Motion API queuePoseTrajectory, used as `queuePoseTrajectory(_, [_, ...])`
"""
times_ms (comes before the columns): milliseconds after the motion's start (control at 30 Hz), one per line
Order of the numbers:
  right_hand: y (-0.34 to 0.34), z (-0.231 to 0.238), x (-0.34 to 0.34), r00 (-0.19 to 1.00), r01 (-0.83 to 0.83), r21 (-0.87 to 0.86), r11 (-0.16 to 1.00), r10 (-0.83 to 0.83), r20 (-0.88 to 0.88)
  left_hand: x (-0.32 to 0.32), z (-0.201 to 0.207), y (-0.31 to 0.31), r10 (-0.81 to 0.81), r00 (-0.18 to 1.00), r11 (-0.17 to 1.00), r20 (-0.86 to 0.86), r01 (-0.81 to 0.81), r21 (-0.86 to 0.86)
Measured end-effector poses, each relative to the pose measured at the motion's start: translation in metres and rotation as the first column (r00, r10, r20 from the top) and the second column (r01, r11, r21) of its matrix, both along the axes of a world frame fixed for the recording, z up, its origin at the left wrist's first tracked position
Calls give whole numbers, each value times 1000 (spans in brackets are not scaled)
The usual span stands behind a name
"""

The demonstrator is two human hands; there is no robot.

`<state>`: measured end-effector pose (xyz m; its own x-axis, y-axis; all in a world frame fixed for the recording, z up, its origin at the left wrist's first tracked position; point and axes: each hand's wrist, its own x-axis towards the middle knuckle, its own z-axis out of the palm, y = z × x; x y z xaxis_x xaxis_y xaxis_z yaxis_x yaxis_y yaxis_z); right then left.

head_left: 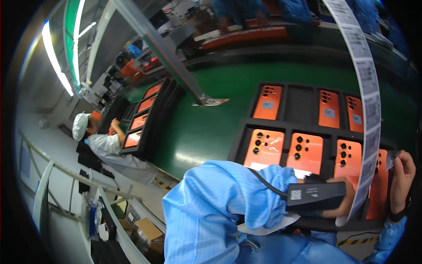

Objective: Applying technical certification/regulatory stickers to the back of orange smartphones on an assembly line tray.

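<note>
A long strip of printed labels (367, 88) runs down from the upper right. Its lower end is at my left hand (347, 199), which appears closed round it; the fingers are partly hidden. A black box with a cable (315, 196) sits over that wrist. My right hand (403, 178), at the far right, pinches a small dark, see-through label (390, 160) beside an orange phone (378, 189). More orange phones lie back up in a black tray (300, 103), including one (306, 152) beyond my left hand. Some in the far row carry pale labels.
A green worktop (198, 132) extends leftward to a metal post (169, 61). Left of it, a person in a white cap (110, 141) handles another black tray (151, 125) of orange phones. Blue-sleeved people stand across the line. Rails and a cardboard box (148, 229) are lower left.
</note>
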<state>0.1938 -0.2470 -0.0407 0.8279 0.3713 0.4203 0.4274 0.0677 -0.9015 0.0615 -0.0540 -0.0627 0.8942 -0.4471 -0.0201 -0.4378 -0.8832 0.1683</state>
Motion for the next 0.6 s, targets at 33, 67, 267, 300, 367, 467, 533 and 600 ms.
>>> queuePoseTrajectory(33, [-2,5,-2,996,-65,-20,998,64,-60,8,5,9,6,1000,999,0,-6,-39])
queuePoseTrajectory(67, [2,18,-6,985,-134,-39,990,128,-118,14,15,26,29,1000,997,-3,-29,-71])
queuePoseTrajectory(267, [51,45,-32,897,-330,-196,923,242,-369,49,50,109,217,881,466,-421,-473,-748])
queuePoseTrajectory(300, [52,45,-35,890,-389,-231,892,299,-344,53,61,113,182,900,478,-396,-433,-764])
queuePoseTrajectory(367, [61,29,-39,860,-494,-256,831,423,-286,60,49,133,84,857,160,-508,-514,-843])
queuePoseTrajectory(467, [74,28,-43,836,-544,-439,716,510,-203,56,49,144,-162,849,-217,-503,-528,-821])
queuePoseTrajectory(533, [79,25,-43,845,-517,-478,710,511,-155,58,46,139,-174,845,-206,-506,-534,-820])
queuePoseTrajectory(600, [85,19,-43,825,-509,-459,728,565,-18,57,44,137,-164,841,-199,-516,-540,-818])
